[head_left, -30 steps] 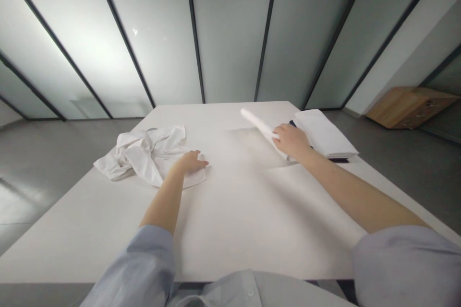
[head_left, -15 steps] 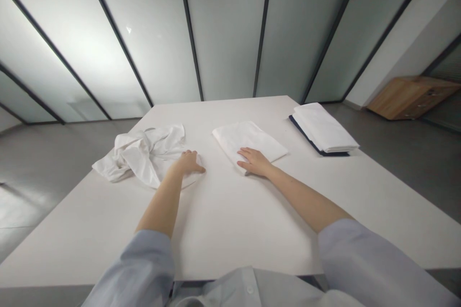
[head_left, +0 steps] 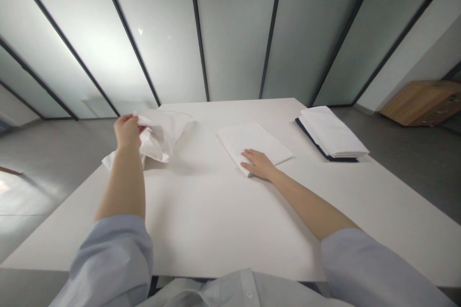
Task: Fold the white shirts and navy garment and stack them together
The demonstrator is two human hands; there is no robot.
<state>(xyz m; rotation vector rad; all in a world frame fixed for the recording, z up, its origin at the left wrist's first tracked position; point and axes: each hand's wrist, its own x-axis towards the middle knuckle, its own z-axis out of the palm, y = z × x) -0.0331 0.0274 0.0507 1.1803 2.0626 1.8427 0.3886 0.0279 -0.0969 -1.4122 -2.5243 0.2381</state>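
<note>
At the left of the table, my left hand [head_left: 128, 132] is closed on a crumpled white cloth [head_left: 162, 129]. Part of that cloth is raised off the tabletop, and the rest lies bunched beneath and behind my hand and forearm. Its exact kind does not show. My right hand [head_left: 260, 165] rests flat, fingers spread, on the near edge of a folded white cloth [head_left: 256, 139] in the middle of the table. This folded cloth lies flat in a rough rectangle.
The white table [head_left: 216, 220] spreads out in front of me. Toward its right edge lies a stack of folded white cloth [head_left: 333, 132] on a dark navy folded piece [head_left: 311, 143]. Beyond are frosted glass panels [head_left: 237, 29] and a wooden cabinet [head_left: 419, 104] on the floor.
My left hand has gone from lying on the crumpled cloth's near right part to farther left and up, lifting a portion of it. My right hand stays on the folded cloth.
</note>
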